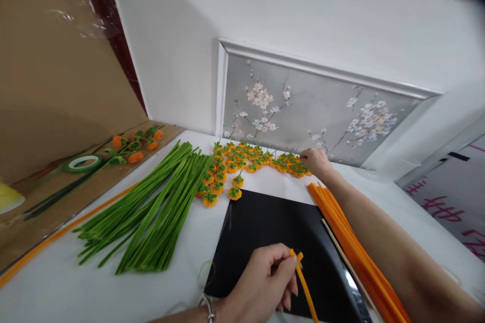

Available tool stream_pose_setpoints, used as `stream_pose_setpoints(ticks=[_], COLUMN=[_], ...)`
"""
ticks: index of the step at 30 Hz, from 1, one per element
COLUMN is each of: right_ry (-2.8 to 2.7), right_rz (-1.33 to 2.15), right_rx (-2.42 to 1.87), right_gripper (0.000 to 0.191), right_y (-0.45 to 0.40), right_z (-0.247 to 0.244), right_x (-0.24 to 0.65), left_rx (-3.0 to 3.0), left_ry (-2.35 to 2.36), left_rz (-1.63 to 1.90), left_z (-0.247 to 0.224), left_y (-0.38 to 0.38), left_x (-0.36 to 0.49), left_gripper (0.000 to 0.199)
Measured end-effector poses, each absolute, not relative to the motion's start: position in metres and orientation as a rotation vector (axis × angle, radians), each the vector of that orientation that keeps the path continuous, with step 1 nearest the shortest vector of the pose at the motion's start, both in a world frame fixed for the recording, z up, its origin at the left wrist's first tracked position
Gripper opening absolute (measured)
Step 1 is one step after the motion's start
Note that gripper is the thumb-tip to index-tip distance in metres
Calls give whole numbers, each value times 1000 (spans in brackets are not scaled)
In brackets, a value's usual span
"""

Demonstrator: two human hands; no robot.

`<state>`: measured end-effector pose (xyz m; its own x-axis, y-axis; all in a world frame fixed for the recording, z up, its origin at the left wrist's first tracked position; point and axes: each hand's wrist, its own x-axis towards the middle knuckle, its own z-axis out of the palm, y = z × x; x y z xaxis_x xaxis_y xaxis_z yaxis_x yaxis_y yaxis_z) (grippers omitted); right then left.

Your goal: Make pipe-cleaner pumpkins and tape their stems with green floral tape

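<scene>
My left hand (pixel 265 277) is over the black mat, its thumb and index finger closed on an orange pipe cleaner (pixel 307 295). A short bent tip of that pipe cleaner pokes up above the fingertips. At the far side of the table, my right hand (pixel 317 162) is stretched to the right end of a group of small orange pipe-cleaner pumpkins (pixel 282 165) with green tops and thin wire stems. Its fingers point down and look pinched together at the edge of the group. What they hold, if anything, is hidden.
Green pipe cleaners (pixel 166 212) lie in a big bundle to the left. Orange pipe cleaners (pixel 352 247) and a thin wooden stick (pixel 346 260) lie along the right edge of the black mat (pixel 273 222). Green tape (pixel 82 162) and a finished orange sprig (pixel 134 146) rest on cardboard.
</scene>
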<state>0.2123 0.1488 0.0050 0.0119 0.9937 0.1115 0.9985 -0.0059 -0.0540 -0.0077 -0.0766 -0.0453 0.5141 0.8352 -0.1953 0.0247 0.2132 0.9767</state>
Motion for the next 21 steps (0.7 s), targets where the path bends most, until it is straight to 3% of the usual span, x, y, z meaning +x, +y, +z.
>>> stream_pose_setpoints(ticks=[10, 15, 19, 21], right_ry=[-2067, -2309, -2574, -2600], right_rz=[-155, 3, 262, 392], right_rx=[-1931, -1492, -1089, -886], right_gripper=[25, 39, 75, 52], right_y=[126, 98, 83, 83], right_z=[11, 26, 25, 22], right_x=[199, 138, 84, 66], left_rx=[1230, 1220, 1219, 1212], left_ry=[870, 899, 897, 887], left_rz=[673, 652, 654, 657], left_z=[-48, -45, -45, -46], left_y=[-78, -80, -80, -79], left_x=[-7, -7, -7, -7], left_gripper=[32, 32, 34, 34])
